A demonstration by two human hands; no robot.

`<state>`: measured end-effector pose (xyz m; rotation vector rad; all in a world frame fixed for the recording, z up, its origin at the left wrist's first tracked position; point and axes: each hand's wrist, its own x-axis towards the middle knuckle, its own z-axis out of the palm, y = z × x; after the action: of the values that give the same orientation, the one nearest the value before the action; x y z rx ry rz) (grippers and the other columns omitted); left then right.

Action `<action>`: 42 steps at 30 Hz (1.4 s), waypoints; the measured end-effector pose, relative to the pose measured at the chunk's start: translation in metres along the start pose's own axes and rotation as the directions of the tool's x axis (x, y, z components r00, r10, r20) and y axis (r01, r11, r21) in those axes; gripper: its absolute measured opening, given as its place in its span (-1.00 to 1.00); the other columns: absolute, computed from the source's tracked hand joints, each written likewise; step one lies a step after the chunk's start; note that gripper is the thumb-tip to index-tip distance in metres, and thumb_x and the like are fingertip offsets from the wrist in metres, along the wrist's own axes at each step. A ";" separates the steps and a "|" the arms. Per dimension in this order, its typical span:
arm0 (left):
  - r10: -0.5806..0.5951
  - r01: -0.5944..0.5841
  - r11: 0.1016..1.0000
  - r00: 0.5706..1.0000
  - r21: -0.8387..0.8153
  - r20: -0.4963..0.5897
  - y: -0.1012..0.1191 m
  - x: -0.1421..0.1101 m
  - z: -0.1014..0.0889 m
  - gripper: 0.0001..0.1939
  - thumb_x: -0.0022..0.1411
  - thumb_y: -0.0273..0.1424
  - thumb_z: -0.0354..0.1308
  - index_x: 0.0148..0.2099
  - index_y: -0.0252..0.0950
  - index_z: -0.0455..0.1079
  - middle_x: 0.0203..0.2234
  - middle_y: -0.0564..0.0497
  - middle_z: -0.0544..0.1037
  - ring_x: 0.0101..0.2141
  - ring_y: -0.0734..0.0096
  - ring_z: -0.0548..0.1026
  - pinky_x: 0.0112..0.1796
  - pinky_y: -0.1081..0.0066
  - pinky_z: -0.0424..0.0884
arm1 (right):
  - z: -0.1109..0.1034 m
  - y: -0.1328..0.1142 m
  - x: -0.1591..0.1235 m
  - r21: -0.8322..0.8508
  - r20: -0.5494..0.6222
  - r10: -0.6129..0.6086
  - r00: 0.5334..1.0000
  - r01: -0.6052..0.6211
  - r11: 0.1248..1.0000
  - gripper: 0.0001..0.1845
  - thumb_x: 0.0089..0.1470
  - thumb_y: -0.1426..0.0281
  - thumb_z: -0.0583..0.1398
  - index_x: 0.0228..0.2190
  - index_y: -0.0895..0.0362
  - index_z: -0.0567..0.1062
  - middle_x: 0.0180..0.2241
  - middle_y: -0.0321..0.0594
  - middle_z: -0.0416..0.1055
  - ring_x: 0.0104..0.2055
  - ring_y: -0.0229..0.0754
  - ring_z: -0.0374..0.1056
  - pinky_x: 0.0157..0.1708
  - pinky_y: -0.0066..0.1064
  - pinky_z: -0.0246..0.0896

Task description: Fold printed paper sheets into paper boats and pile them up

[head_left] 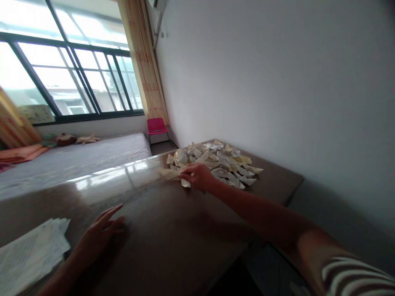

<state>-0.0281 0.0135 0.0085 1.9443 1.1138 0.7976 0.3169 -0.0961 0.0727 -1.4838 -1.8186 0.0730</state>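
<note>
My right hand (199,176) reaches to the near left edge of a pile of folded paper boats (212,158) on the brown table (160,222). Its fingers pinch a pale paper boat (170,174), which is blurred and points to the left. Low over the table at the left, my left hand (103,228) has its fingers stretched out and holds nothing. Beside the left wrist lies a stack of printed paper sheets (33,250).
Along the table's far right side runs a white wall (271,90). Beyond the table are a bed (101,152) with soft toys (66,139), a pink chair (156,126) in the corner and a window with curtains (145,61).
</note>
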 end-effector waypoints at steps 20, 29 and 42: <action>-0.082 0.090 0.764 0.996 0.640 -0.042 0.020 -0.055 -0.165 -0.16 0.21 0.14 -0.24 0.11 -0.52 0.32 -0.10 0.00 0.54 -0.13 0.31 0.47 -0.13 0.39 0.35 | -0.107 0.068 -0.055 -0.705 -0.130 0.112 0.985 -0.171 0.689 -0.65 0.18 0.22 0.08 -0.10 0.05 0.54 -0.01 0.11 0.42 0.01 0.12 0.31 -0.14 -0.07 0.21; -0.356 0.240 0.659 0.934 0.713 0.015 -0.020 -0.089 -0.159 -0.16 -0.08 0.14 0.15 0.17 -0.24 0.33 0.08 -0.11 0.44 0.00 0.11 0.44 -0.02 0.36 0.33 | 0.029 -0.071 -0.039 -0.196 0.401 -0.481 0.779 0.586 0.786 -0.74 0.22 0.37 0.05 -0.22 0.00 0.55 -0.13 -0.24 0.52 -0.16 -0.17 0.44 -0.22 -0.37 0.34; -0.381 0.139 0.621 0.913 0.771 0.142 -0.028 -0.075 -0.174 -0.32 -0.15 0.10 0.23 -0.01 -0.14 0.48 -0.10 -0.04 0.55 -0.15 0.17 0.48 -0.15 0.39 0.31 | 0.184 -0.164 0.041 0.142 0.433 -0.473 0.767 0.460 0.876 -0.77 0.19 0.34 0.12 -0.22 0.06 0.57 -0.31 -0.24 0.56 -0.34 -0.25 0.43 -0.30 -0.46 0.20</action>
<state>-0.2105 0.0076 0.0658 2.3504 1.6553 -0.1985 0.0752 -0.0387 0.0459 -0.9964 -2.5176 0.2141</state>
